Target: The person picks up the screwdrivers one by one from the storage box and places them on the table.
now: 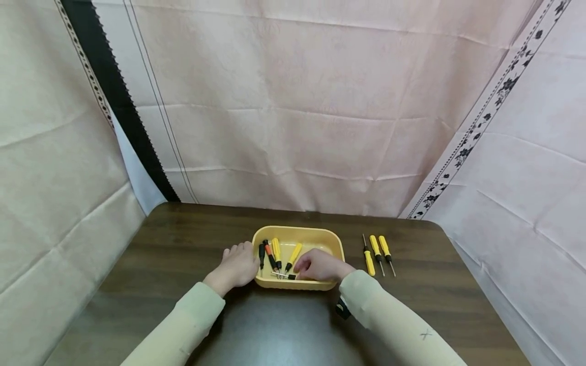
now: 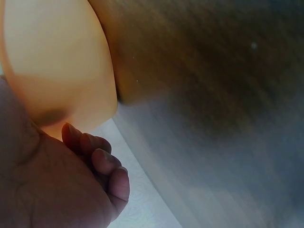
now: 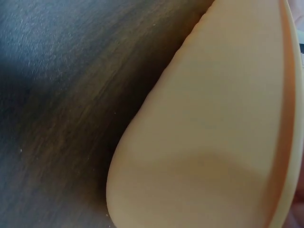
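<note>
A yellow tray (image 1: 297, 233) stands on the table with several screwdrivers inside. My left hand (image 1: 239, 263) grips its left rim; in the left wrist view, the curled fingers (image 2: 105, 161) lie beside the outer wall and the thumb is mostly hidden. My right hand (image 1: 320, 265) reaches into the tray's right half and holds a screwdriver (image 1: 291, 277) whose shaft points left, most of its handle hidden. Left of it lie a black screwdriver (image 1: 261, 252), a black-and-orange screwdriver (image 1: 269, 254) and two yellow-handled screwdrivers (image 1: 276, 250). In the right wrist view, the tray's wall hides nearly all of that hand.
To the right of the tray, three yellow-handled screwdrivers (image 1: 376, 248) lie side by side on the dark wooden table (image 1: 435, 284). One of them points the opposite way. Pale patterned cloth (image 1: 320, 127) hangs behind the table and at both sides.
</note>
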`<state>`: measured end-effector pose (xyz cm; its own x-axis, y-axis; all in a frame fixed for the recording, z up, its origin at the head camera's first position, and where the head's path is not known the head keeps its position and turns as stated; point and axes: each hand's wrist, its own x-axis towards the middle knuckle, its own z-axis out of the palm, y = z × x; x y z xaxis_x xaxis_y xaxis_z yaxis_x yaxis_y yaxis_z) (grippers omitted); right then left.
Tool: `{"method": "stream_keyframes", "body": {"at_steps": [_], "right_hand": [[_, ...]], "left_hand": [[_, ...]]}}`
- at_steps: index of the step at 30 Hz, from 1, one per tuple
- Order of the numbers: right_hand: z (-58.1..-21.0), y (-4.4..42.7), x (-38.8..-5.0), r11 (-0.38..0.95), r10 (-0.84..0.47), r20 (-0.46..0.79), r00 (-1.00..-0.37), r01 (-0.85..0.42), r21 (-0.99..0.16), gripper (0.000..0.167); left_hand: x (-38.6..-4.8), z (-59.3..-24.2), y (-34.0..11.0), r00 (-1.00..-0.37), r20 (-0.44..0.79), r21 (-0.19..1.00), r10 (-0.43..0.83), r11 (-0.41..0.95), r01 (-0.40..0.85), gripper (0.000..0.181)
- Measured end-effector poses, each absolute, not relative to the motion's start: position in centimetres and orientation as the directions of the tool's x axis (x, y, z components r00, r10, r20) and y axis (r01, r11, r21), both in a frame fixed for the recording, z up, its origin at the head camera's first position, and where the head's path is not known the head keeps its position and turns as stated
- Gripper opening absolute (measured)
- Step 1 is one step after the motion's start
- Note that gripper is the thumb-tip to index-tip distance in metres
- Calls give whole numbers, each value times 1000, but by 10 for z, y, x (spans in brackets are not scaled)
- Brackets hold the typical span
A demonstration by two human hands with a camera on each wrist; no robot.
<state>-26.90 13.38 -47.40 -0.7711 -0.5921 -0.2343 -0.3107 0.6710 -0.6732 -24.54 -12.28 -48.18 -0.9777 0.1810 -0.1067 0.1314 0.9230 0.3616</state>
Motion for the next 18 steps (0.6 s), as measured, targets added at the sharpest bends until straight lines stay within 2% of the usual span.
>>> {"method": "stream_keyframes", "body": {"at_steps": [7,18], "right_hand": [[-476,131,-269,681,-583,-237,-777,-308,-665,8],[-483,133,-270,706,-519,-269,-811,-230,-670,5]], "left_hand": [[-246,-485,-123,-981,-81,353,174,926,135,38],[-246,-488,-120,-982,-92,348,166,929,125,39]]}}
